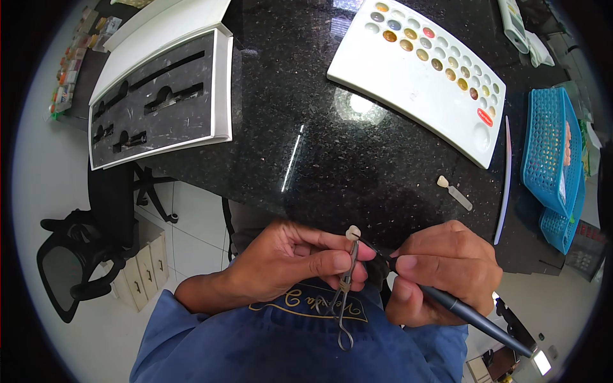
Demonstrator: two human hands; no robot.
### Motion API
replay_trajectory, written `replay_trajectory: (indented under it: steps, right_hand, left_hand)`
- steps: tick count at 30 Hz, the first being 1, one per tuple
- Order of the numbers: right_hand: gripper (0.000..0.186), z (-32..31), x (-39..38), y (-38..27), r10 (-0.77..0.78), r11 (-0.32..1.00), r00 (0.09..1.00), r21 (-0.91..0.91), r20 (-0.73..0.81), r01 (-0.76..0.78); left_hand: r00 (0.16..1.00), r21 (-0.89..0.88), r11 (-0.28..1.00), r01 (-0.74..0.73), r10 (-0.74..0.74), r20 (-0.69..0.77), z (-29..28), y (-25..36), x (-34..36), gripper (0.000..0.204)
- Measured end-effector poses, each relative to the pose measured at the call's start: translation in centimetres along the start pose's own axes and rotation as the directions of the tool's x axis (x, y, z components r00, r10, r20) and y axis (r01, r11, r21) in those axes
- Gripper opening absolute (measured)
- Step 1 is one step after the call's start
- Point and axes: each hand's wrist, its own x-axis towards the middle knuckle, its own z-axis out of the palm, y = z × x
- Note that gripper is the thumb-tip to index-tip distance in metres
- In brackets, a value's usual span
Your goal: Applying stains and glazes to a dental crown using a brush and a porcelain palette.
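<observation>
So the left hand (290, 260) has a metal clamp (345, 281) gripped, small off-white crown (352, 232) at its tip, nearside of the palette (396, 89). Right hand (450, 265) is closed round a dark brush (476, 321), bristles right at the crown. I'd call it mid-job (can't tell how much is coated), crown not set down yet. Tooth-shaped tab (454, 194) lies just nearside of the palette, colour blobs (437, 64) fill many palette wells

1 pale tooth-shaped piece (352, 231) in metal forceps (345, 285) between left fingers (331, 262), dark brush (463, 311) in right fingers (424, 265)
</observation>
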Motion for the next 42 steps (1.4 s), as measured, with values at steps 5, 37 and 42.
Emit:
replay_trajectory:
  steps: [5, 37, 42]
  right_hand:
    - [0.013, -0.02, -0.37, -0.19, 0.017, 1.000, 1.000, 0.002, 0.005, -0.017]
    - [0.017, 0.43, -0.01, -0.65, 0.119, 0.993, 0.991, 0.019, -0.066, -0.118]
    - [0.016, -0.25, -0.09, -0.55, 0.078, 0.997, 0.997, -0.007, 0.000, -0.078]
  left_hand:
    - [1.000, 0.020, 1.000, 0.004, -0.005, 0.016, -0.06, -0.08, -0.10, 0.023]
    - [1.000, -0.043, 0.999, -0.022, 0.022, -0.005, 0.01, -0.36, -0.12, 0.021]
    - [1.000, -0.050, 0.999, 0.001, 0.000, 0.006, 0.15, -0.14, -0.21, 0.025]
